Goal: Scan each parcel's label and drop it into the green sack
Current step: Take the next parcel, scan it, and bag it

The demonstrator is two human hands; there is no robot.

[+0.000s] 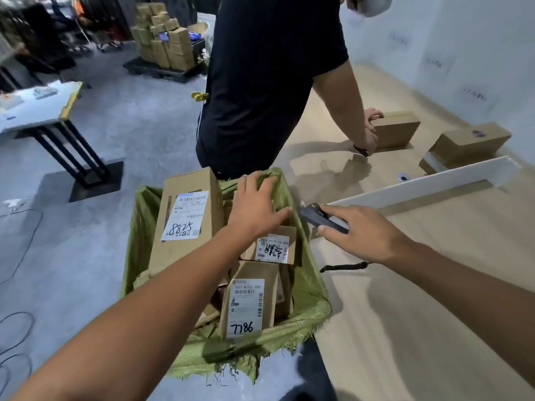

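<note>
Well, green sack is nearly full, few parcels wait on the far table. Left grip wide, right grip holding scanner.

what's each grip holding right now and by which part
The right grip holds the dark scanner by its rear half, front end sticking out. The left grip holds nothing; its straight fingers lie over the green sack's far rim.

Lying in the sack, just left of the table: several parcels. Sitting on the table beyond the divider: two boxes. Standing behind the sack: another person.
</note>
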